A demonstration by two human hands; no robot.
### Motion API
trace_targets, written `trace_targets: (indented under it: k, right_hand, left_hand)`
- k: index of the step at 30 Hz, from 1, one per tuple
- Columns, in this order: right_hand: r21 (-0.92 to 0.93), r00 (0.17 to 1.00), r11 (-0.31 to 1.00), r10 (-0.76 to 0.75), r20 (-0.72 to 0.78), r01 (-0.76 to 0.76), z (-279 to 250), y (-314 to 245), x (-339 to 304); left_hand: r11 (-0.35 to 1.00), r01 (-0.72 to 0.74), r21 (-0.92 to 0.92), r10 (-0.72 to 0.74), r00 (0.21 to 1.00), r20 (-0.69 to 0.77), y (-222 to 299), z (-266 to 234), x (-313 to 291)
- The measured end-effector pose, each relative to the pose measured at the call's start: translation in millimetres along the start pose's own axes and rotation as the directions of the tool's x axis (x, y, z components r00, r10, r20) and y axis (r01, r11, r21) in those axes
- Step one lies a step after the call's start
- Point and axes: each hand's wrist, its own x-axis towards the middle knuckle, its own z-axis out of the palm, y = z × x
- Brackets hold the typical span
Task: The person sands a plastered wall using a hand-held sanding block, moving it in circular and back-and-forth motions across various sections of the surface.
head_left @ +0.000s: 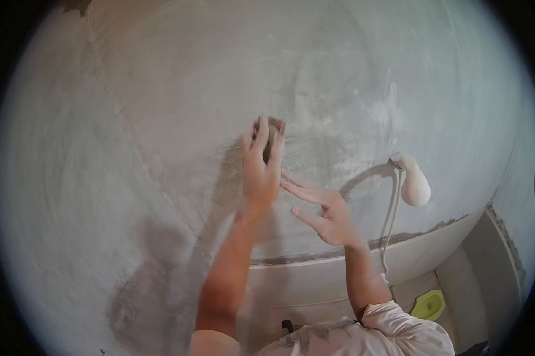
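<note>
My left hand (260,175) is raised against the grey plastered wall (190,89), its fingers wrapped over a small brown block-like tool (272,136). Motion blurs those fingertips, and the hand covers much of the tool, so its exact kind does not show. Just below and to the right, my right hand (331,215) holds nothing. Its fingers stretch toward my left wrist with the thumb apart; whether the fingertips touch that wrist or the wall I cannot tell.
At the right, a white shower head (416,187) hangs on the wall with a pale hose (389,228) running down. A light tiled band (410,261) borders the wall's foot. Below it on the floor is a yellow-green basin-like thing (427,305).
</note>
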Motion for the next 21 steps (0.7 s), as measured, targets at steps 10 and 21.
trace_targets:
  k: [10, 21]
  right_hand:
    - [-0.756, 0.677, 0.556, -0.410, -0.611, -0.346, -56, 114, 102]
    - [-0.823, 0.624, 0.439, -0.542, -0.562, -0.360, -64, 144, 96]
  left_hand:
    - [0.619, -0.485, 0.618, 0.562, 0.823, 0.084, -32, -9, 129]
    - [0.456, -0.496, 0.739, 0.613, 0.777, 0.142, -57, -12, 136]
